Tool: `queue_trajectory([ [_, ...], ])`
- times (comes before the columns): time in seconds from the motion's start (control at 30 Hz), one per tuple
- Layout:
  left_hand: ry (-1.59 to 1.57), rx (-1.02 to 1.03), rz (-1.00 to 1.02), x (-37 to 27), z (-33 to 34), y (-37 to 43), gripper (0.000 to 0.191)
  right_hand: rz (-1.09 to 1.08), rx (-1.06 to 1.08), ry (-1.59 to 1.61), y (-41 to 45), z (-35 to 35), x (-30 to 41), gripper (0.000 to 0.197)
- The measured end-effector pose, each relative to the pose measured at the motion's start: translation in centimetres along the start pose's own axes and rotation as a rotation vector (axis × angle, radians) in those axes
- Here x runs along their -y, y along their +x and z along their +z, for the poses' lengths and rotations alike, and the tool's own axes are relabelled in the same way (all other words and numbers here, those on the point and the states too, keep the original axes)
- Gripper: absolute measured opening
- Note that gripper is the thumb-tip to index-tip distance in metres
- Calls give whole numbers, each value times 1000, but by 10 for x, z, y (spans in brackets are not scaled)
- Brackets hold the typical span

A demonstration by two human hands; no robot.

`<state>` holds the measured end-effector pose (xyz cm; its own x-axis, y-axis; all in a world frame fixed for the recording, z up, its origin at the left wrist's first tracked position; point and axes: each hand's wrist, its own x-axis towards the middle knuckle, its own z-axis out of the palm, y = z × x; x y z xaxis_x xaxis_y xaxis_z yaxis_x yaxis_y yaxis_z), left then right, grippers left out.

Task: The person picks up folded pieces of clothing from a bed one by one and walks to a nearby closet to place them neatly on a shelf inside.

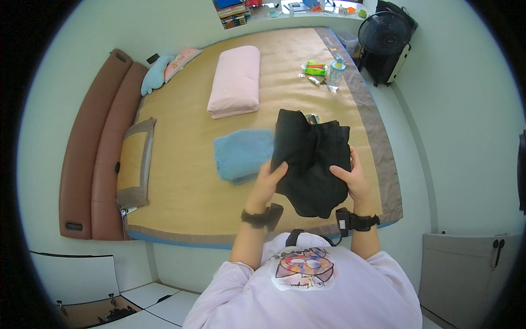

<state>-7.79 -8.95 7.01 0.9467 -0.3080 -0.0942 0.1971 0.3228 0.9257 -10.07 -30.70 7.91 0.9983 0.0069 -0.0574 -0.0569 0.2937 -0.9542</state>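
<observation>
A folded black garment [314, 160] hangs between my two hands above the right part of the bed. My left hand [271, 179] grips its left edge, thumb on top. On the opposite edge, my right hand [351, 174] holds it the same way, its fingers partly hidden behind the cloth. Just left of the garment lies a folded light-blue cloth [242, 154] on the woven bed mat [185, 172]. Behind the garment's top edge, a small shiny item [313, 119] is mostly covered, and I cannot tell what it is.
A folded pink quilt [236, 80] lies farther back. Near the far right edge are a water bottle [336, 74] and a green packet [315, 68]. A brown headboard [98, 152] and a pillow [134, 164] bound the left. A fan [386, 33] stands back right.
</observation>
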Motion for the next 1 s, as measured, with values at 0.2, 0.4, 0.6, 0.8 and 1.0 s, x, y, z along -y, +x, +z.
queue_trajectory([
  [0.2,-13,-20,45,4,-2,0,40,-43,-71,82,-4,0,-2,53],
  [0.4,-59,-60,55,9,-3,0,33,-65,-56,124,-7,-2,-2,53],
  [0.6,-61,34,-109,10,-6,-8,43,-96,-52,178,-20,-4,2,57],
  [0.8,-95,163,-240,16,-7,-2,56,-111,-113,115,-20,-15,1,65],
  [1.0,-204,186,-264,15,-1,12,55,-105,-148,85,-18,-19,2,69],
])
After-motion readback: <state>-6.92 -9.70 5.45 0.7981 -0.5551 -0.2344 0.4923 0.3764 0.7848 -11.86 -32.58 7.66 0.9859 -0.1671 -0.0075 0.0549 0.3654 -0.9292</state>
